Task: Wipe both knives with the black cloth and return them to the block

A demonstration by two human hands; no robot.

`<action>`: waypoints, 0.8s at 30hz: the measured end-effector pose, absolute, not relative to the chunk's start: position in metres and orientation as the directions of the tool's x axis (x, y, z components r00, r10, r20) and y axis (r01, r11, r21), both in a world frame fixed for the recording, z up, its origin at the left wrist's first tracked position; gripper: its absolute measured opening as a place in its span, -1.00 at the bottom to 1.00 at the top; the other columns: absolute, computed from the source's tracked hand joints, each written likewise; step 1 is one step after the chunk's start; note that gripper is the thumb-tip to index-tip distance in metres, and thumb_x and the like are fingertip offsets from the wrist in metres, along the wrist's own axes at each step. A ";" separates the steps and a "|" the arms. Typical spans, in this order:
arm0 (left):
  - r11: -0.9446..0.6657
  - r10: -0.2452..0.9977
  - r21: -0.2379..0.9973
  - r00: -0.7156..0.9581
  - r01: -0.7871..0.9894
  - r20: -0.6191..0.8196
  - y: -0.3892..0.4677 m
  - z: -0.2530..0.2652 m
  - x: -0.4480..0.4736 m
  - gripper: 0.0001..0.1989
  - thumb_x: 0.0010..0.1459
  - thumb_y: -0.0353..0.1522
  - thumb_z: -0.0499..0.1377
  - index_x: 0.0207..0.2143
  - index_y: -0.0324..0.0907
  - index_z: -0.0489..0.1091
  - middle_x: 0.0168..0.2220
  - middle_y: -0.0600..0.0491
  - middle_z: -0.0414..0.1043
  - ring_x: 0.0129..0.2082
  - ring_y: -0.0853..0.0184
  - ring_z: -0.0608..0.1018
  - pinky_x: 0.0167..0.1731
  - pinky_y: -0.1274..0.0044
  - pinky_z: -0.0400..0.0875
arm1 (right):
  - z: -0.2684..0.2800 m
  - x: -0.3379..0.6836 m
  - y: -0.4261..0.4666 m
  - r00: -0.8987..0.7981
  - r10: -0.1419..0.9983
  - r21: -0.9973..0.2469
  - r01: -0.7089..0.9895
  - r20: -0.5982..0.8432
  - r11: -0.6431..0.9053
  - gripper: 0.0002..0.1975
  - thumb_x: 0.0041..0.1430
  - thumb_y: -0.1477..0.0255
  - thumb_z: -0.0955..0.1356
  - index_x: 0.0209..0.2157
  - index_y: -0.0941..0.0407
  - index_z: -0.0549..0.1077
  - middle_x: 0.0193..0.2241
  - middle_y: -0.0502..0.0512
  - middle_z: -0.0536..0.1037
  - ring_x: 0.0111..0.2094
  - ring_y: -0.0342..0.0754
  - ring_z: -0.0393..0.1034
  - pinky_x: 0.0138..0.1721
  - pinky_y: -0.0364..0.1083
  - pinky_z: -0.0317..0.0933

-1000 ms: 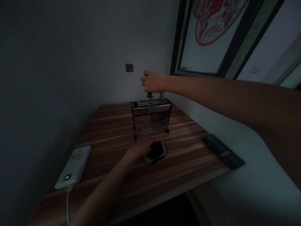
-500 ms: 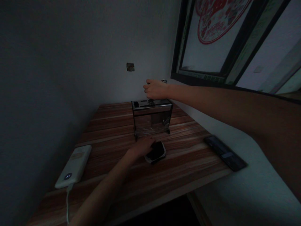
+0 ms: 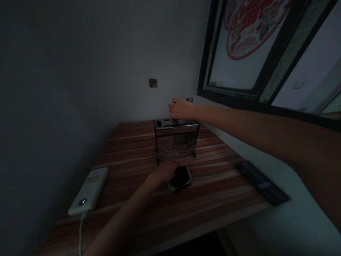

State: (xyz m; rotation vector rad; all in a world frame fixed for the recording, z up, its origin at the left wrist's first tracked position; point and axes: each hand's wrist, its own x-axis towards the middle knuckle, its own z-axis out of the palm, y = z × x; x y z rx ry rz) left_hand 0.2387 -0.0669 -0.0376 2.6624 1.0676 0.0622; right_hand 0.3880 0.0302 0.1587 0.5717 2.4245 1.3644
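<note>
Right hand (image 3: 183, 108) has dropped closer to the metal-framed stand (image 3: 176, 133) since the first frame. Nearest, at eight o'clock: white device (image 3: 89, 190) on a cord, display lit, markings unreadable. At four: dark phone (image 3: 262, 182). At six: left hand (image 3: 167, 170) on the black pad (image 3: 181, 177), pinch indeterminable. Centre: stand, upright. At its twelve: right hand, fingers curled, contents hidden. Step in hand, judged: pushing at the stand's top; next move calls for steady downward alignment. Farther, at one: red decoration (image 3: 249, 28), characters illegible.
</note>
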 end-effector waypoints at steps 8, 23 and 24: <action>-0.685 0.688 0.274 0.723 0.675 -0.061 -0.067 -0.039 0.238 -0.70 0.05 -0.48 0.09 -0.12 -0.16 0.32 -0.04 -0.06 0.38 -0.02 0.19 0.41 -0.03 0.41 0.27 | 0.158 0.388 0.028 -0.870 0.492 0.846 0.231 -0.042 0.481 -0.86 0.12 0.56 0.30 -0.44 0.16 0.49 -0.42 0.06 0.51 -0.26 -0.05 0.23 -0.20 -0.04 -0.04; -0.680 0.687 0.288 0.723 0.674 -0.069 -0.065 -0.037 0.237 -0.69 0.03 -0.47 0.10 -0.12 -0.15 0.32 -0.04 -0.06 0.39 -0.04 0.20 0.43 -0.06 0.43 0.30 | 0.152 0.391 0.027 -0.892 0.452 0.856 0.249 0.021 0.453 -0.84 0.14 0.56 0.28 -0.39 0.13 0.49 -0.40 0.07 0.51 -0.23 -0.02 0.23 -0.17 -0.01 -0.05; -0.680 0.685 0.294 0.725 0.672 -0.072 -0.065 -0.037 0.236 -0.68 0.03 -0.47 0.10 -0.11 -0.15 0.32 -0.05 -0.06 0.39 -0.04 0.21 0.43 -0.06 0.44 0.30 | 0.151 0.391 0.027 -0.894 0.448 0.857 0.247 0.020 0.453 -0.84 0.14 0.56 0.27 -0.39 0.13 0.49 -0.39 0.07 0.51 -0.22 -0.02 0.23 -0.16 -0.01 -0.05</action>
